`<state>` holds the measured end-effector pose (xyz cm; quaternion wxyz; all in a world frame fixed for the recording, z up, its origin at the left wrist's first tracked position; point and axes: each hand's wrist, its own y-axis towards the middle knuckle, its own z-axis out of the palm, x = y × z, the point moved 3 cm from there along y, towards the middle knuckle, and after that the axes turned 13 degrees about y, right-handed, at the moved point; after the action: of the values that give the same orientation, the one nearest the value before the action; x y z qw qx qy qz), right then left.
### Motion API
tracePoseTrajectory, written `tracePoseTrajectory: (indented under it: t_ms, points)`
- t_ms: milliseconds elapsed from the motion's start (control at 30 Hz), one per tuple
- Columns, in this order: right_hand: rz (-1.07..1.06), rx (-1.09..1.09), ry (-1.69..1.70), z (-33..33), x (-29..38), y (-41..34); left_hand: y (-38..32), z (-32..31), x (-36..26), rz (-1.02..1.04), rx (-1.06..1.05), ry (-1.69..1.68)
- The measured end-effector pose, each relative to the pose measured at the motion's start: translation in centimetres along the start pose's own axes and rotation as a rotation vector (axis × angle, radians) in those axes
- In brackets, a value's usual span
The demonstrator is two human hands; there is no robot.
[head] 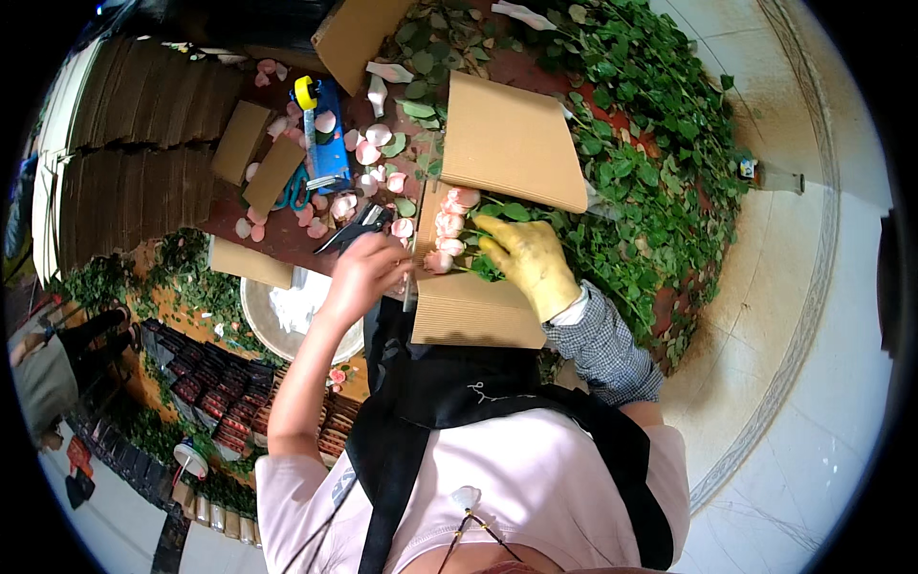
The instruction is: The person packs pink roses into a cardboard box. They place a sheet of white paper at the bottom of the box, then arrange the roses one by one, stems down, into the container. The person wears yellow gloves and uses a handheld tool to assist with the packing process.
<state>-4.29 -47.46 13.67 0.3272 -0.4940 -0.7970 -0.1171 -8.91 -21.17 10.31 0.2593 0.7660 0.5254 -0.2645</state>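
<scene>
Pale pink roses [449,224] lie in a column on an opened sheet of corrugated cardboard [477,308], their leafy stems pointing right. My right hand [529,257], in a yellow glove, rests over the stems just right of the blooms, fingers apart; whether it grips a stem is hidden. My bare left hand [374,267] is blurred, left of the cardboard's edge, fingers bent; what it may hold cannot be made out. Just above it lies a black stapler-like tool [355,228]. The upper cardboard flap [513,143] stands raised beyond the roses.
A blue tape dispenser [331,136] with yellow tape and teal-handled scissors [292,192] lie among loose petals. Stacked cardboard [143,151] fills the left. Leafy stems [645,143] heap at right. A round bin [259,319] stands below the table; another person [46,373] is far left.
</scene>
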Motion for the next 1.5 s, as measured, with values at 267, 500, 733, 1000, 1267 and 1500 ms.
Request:
tracePoseTrajectory:
  t_ms: [267, 500, 733, 1000, 1267, 1500]
  points:
    - [0.113, 0.225, -0.212, 6.2, -1.3, 0.7, 4.2, 5.8, -0.4, 0.364, 0.322, 0.279]
    - [0.151, 0.378, -0.169, 6.2, -1.8, 0.8, 3.8, 5.6, -0.4, 0.134, 0.485, 0.197]
    - [0.147, 0.374, -0.063, 4.9, -0.5, 0.2, 1.7, 6.8, 3.8, -0.439, 0.451, -0.186]
    - [-0.03, 0.248, -0.01, 5.1, -1.2, -0.4, 2.5, 7.5, 1.3, -0.348, 0.307, 0.031]
    - [0.133, 0.419, -0.068, 5.5, -1.4, -0.3, 4.0, 5.1, -1.4, -0.263, 0.251, 0.048]
    - [0.244, 0.098, -0.172, 2.5, -1.2, 1.1, 4.4, 5.3, -3.0, 0.308, 0.252, 0.446]
